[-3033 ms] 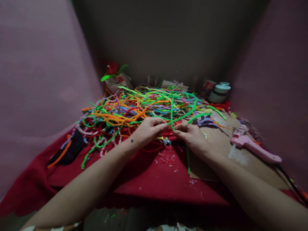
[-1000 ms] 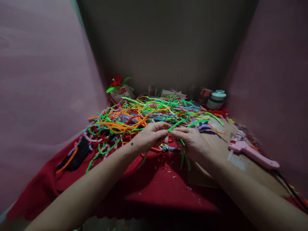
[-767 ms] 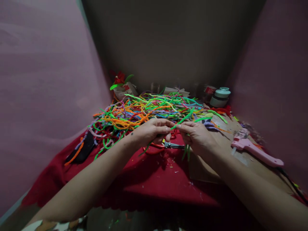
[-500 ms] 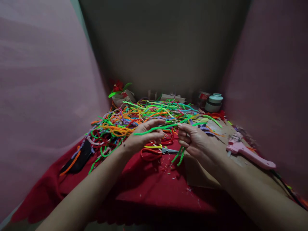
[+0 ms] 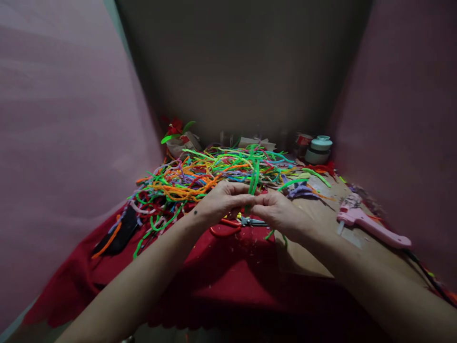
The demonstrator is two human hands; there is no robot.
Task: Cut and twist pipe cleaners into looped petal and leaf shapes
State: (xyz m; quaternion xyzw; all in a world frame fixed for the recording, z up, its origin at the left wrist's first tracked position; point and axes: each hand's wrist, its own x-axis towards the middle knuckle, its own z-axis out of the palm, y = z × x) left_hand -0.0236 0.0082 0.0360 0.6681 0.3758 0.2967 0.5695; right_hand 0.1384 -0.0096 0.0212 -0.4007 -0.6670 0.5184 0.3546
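Green pipe cleaners (image 5: 254, 177) rise upright from between my fingertips, over the middle of the table. My left hand (image 5: 228, 199) pinches them from the left. From the other side my right hand (image 5: 276, 208) closes on them too, its fingertips meeting the left ones. More green ends hang below my right palm. Just under the hands lie scissors (image 5: 226, 228) with red handles, their blades partly hidden by my right hand. Behind the hands spreads a tangled pile of colourful pipe cleaners (image 5: 193, 178).
A pink glue gun (image 5: 374, 227) rests on a brown board (image 5: 321, 214) at the right. A pale-lidded jar (image 5: 319, 150) stands at the back right. Red flowers (image 5: 174, 127) are at the back left, and a black object (image 5: 119, 233) lies on the red cloth (image 5: 228, 281).
My hands have come together. The green pipe cleaner that stretched sideways between them now points upward, and my left fingers have closed in a pinch.
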